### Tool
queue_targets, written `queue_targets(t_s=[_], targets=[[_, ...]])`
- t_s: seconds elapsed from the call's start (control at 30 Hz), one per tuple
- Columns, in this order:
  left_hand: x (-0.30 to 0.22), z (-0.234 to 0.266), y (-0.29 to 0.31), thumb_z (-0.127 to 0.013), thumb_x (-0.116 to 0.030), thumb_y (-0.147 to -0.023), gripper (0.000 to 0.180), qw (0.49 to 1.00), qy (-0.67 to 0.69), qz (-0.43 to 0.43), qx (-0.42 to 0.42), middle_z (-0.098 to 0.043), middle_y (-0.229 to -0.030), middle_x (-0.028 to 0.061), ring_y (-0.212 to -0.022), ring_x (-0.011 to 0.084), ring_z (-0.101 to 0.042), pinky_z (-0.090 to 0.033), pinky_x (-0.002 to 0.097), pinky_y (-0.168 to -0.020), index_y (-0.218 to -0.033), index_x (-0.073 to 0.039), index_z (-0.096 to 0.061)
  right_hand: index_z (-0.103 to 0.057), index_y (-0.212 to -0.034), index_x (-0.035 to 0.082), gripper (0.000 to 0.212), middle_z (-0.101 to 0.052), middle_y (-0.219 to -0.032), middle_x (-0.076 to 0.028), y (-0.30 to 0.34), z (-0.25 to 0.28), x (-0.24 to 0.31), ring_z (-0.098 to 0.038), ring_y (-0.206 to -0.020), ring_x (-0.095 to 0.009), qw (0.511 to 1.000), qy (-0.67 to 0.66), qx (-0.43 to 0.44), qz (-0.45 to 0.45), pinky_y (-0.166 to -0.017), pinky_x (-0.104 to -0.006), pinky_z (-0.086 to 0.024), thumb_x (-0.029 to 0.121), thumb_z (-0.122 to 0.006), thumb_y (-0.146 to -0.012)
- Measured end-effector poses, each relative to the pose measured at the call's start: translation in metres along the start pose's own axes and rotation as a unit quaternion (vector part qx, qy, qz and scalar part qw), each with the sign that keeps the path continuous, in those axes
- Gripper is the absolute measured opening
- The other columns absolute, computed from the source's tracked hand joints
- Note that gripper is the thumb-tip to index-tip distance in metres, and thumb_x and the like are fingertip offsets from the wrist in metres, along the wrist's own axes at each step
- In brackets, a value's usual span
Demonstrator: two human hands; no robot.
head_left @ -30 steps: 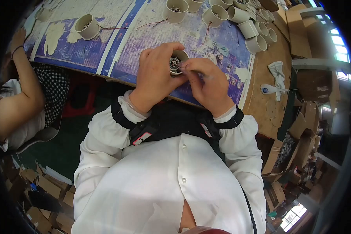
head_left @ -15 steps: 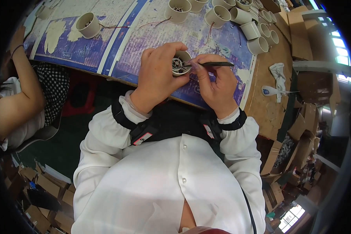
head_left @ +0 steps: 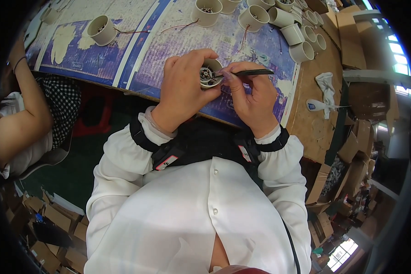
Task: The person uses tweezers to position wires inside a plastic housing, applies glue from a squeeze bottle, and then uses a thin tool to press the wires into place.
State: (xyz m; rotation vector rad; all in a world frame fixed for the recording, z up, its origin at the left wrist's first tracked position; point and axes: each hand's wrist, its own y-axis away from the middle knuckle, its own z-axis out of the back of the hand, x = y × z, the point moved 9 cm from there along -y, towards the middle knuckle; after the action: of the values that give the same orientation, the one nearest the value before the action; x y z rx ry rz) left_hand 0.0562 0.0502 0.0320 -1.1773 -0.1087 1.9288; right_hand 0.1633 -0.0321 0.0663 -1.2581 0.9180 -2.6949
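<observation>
My left hand (head_left: 182, 82) is wrapped round a white cylindrical housing (head_left: 217, 65), its open mouth tilted up toward me. Inside it sits a round metal motor part (head_left: 206, 73) with spokes about it. Between the thumb and fingers of my right hand (head_left: 255, 102) is a pair of slim black tweezers (head_left: 256, 72), gripped like a pen. Their tip reaches into the housing at the right of the motor part; what exactly it touches is too small to tell. Both hands are just above the near edge of the table.
Another white housing (head_left: 102, 31) with trailing wires stands at the left. Several more housings (head_left: 253, 19) crowd the far right. A white glue bottle (head_left: 313, 105) and a white cloth (head_left: 325, 86) lie on brown board at the right. A co-worker's arm (head_left: 29, 105) is at far left.
Both hands keep almost the same place and the same grip. The black tweezers have tilted slightly, their tip still inside the housing.
</observation>
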Motion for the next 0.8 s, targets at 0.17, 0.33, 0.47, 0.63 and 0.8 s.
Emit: queue_targets(t_s=[0.17, 0.33, 0.47, 0.63, 0.8], targets=[[0.001, -0.001, 0.001, -0.083, -0.014, -0.067, 0.060, 1.000, 0.006, 0.012, 0.006, -0.068, -0.108, 0.0041, -0.103, 0.0233, -0.064, -0.037, 0.0385, -0.093, -0.122, -0.013, -0.057, -0.062, -0.107, 0.001, 0.014, -0.070, -0.098, -0.010, -0.006, 0.000, 0.011, -0.068, -0.079, -0.014, 0.998, 0.044, 0.005, 0.045, -0.071, -0.0261, -0.055, 0.003, -0.068, -0.095], [0.000, 0.000, 0.002, -0.083, -0.013, -0.066, 0.060, 1.000, 0.010, 0.011, 0.001, -0.066, -0.110, 0.0046, -0.105, 0.0247, -0.063, -0.037, 0.0394, -0.094, -0.120, -0.013, -0.058, -0.066, -0.103, 0.002, 0.011, -0.070, -0.096, -0.009, -0.004, 0.002, 0.012, -0.069, -0.077, -0.016, 0.998, 0.051, -0.004, 0.028, -0.069, -0.0264, -0.054, 0.004, -0.070, -0.093], [-0.002, 0.001, 0.001, -0.084, -0.017, -0.072, 0.059, 1.000, -0.003, -0.006, -0.003, -0.070, -0.103, 0.0046, -0.096, 0.0224, -0.066, -0.038, 0.0371, -0.092, -0.124, -0.012, -0.058, -0.067, -0.102, 0.002, 0.010, -0.070, -0.095, -0.009, -0.002, 0.002, 0.007, -0.069, -0.078, -0.016, 1.000, 0.016, -0.014, -0.001, -0.069, -0.0271, -0.054, 0.004, -0.070, -0.093], [-0.002, 0.002, 0.000, -0.084, -0.016, -0.071, 0.059, 1.000, -0.008, -0.002, -0.006, -0.070, -0.103, 0.0043, -0.096, 0.0221, -0.066, -0.038, 0.0369, -0.092, -0.124, -0.012, -0.058, -0.066, -0.104, 0.002, 0.011, -0.070, -0.095, -0.009, -0.005, 0.002, 0.009, -0.069, -0.080, -0.016, 0.999, 0.041, 0.002, 0.011, -0.070, -0.0274, -0.054, 0.004, -0.070, -0.094], [-0.001, 0.001, 0.001, -0.084, -0.015, -0.070, 0.059, 1.000, -0.001, 0.000, -0.002, -0.069, -0.103, 0.0040, -0.096, 0.0218, -0.066, -0.037, 0.0370, -0.093, -0.124, -0.012, -0.058, -0.064, -0.106, 0.002, 0.013, -0.070, -0.097, -0.009, -0.005, 0.002, 0.015, -0.069, -0.081, -0.015, 0.997, 0.063, 0.010, 0.040, -0.071, -0.0271, -0.054, 0.004, -0.069, -0.094]])
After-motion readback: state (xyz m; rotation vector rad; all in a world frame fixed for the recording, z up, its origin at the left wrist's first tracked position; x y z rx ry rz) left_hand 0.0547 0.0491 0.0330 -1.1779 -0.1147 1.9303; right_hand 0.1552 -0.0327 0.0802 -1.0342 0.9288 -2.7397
